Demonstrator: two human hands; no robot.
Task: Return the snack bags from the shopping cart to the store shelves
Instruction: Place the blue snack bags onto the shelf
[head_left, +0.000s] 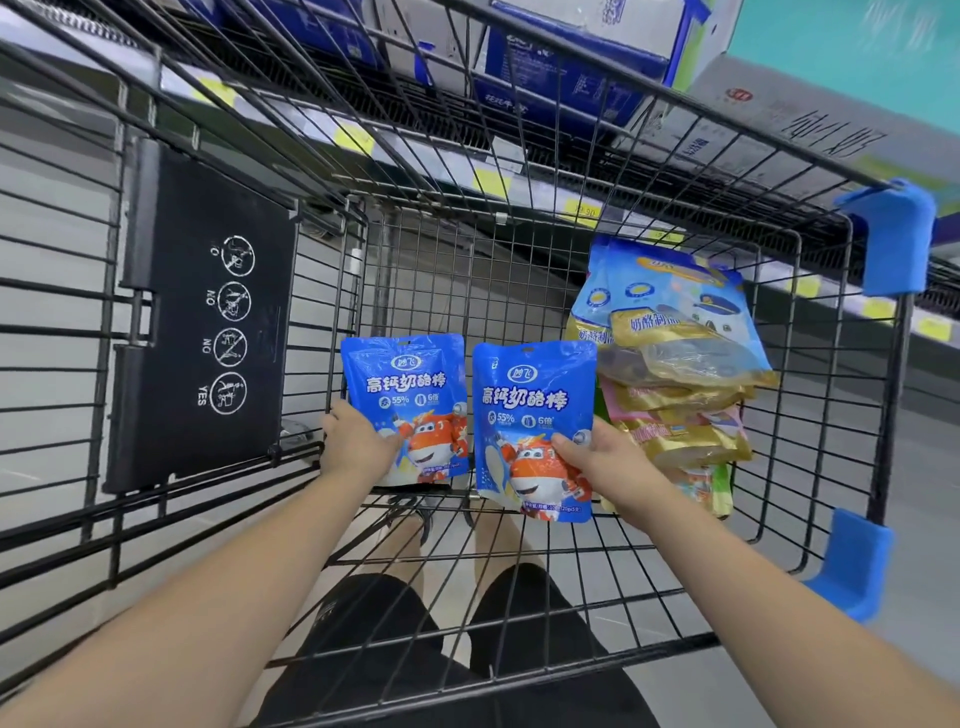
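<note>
Progress: early | left hand (358, 441) grips left cheese-stick bag (410, 384) | right hand (597, 457) grips right cheese-stick bag (535, 410) | both bags inside shopping cart (893, 239) | snack-bag pile (675, 374) waiting beside them | neither held bag shelved yet

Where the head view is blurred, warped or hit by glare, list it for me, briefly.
Head view: shelf boxes at the top are smeared and soft. Head view: cart wires bow from wide-angle distortion. Head view: the left blue bag and right blue bag are sharp, print legible. Head view: gold bags carry glare; light is even, without hard shadows.
</note>
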